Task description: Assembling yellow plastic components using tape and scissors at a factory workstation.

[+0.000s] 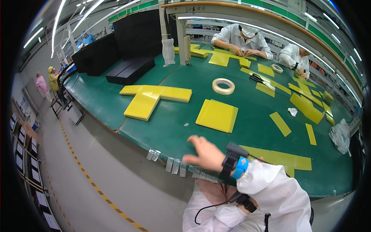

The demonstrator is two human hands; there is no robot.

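My right hand (206, 154) reaches left across my body, over the near table edge. Its finger and thumb are apart, and nothing shows between them. Just below it, short clear tape strips (176, 166) hang in a row from the edge. My left forearm crosses under the right sleeve, with a black strap on the wrist (246, 202). The left hand is mostly hidden there; only a fingertip (261, 158) shows beside a translucent yellow sheet (291, 159). A stack of yellow square sheets (216, 116) lies ahead of my right hand.
A T-shaped stack of yellow pieces (143, 104) lies at left, a tape roll (223, 86) at centre. Scissors (261, 80), loose yellow strips (280, 123) and a crumpled plastic bag (340, 135) are to the right. A metal post (181, 42) and two people working (247, 40) are across the table.
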